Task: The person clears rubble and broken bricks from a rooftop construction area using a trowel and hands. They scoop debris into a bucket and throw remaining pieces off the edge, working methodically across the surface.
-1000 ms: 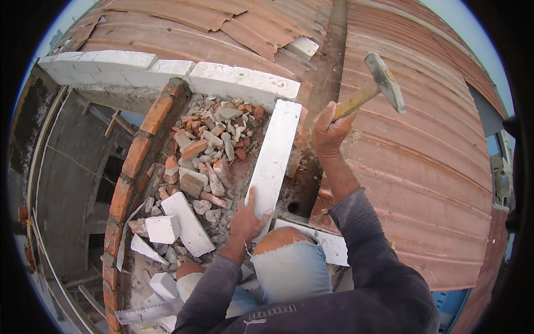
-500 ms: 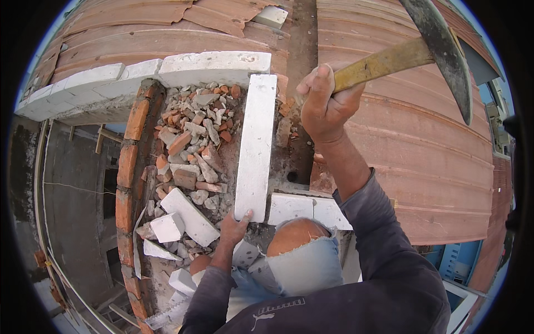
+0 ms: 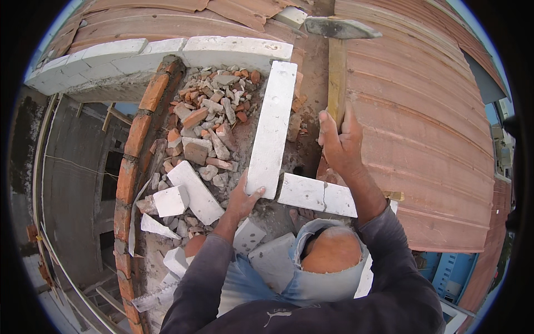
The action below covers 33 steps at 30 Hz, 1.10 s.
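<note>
My right hand [image 3: 340, 139] grips the yellowish wooden handle of a hammer [image 3: 337, 72], its dark metal head up at the far end, above and right of the blocks. A long white block [image 3: 272, 131] lies pointing away from me, its far end near the white block wall. At its near end my left hand [image 3: 245, 195] is closed on the block's left edge, with the thumb on top. Close to the right of that end lies a cracked white block [image 3: 317, 195], set crosswise.
Left of the long block is a heap of brick and stone rubble [image 3: 211, 122] with loose white block pieces [image 3: 194, 192]. Beyond it runs a brick edge [image 3: 133, 145] above a drop. A white block wall [image 3: 236, 49] crosses the far side. Reddish sheet roofing [image 3: 417, 139] spreads right. A toothed saw blade [image 3: 156, 299] lies near left.
The hammer has swung left, from tilted at upper right to upright, and my right hand has lowered. My left hand stays on the block's near end. The whole view has shifted slightly.
</note>
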### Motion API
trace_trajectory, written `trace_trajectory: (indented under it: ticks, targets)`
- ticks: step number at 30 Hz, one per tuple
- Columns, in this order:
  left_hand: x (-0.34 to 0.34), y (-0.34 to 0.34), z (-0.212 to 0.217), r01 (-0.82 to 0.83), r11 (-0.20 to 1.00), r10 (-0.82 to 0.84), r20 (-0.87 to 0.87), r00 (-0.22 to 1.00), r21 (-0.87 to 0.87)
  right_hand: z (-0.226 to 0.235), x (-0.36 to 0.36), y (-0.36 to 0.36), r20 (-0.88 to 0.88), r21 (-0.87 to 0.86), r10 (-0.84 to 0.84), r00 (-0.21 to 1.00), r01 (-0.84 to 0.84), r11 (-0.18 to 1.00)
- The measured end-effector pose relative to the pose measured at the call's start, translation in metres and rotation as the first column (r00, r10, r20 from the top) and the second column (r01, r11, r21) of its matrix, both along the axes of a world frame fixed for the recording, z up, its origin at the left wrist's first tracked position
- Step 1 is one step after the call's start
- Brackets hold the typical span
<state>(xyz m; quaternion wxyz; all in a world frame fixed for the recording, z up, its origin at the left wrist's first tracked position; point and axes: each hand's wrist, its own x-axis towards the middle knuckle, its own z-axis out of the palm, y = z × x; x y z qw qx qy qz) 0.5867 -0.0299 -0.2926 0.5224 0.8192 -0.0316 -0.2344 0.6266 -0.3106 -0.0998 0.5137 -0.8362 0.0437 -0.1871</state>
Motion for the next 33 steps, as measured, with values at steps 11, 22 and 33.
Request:
trace_trajectory:
  ticks: [11, 22, 33]
  targets:
    - [0.009, 0.005, -0.004, 0.123, 0.991, -0.125, 0.051, 0.991, 0.043, -0.098, -0.090, 0.020, -0.519, -0.413, 0.145, 0.842, -0.396, 0.820]
    - [0.005, 0.005, -0.005, 0.114, 0.993, -0.114, 0.069, 0.991, 0.012, -0.092, -0.119, 0.015, -0.507, -0.413, 0.128, 0.853, -0.370, 0.832]
    - [0.014, 0.004, -0.007, 0.158, 0.987, -0.158, -0.019, 0.987, 0.036, -0.113, -0.099, 0.016, -0.675, -0.440, 0.060, 0.736, -0.466, 0.767]
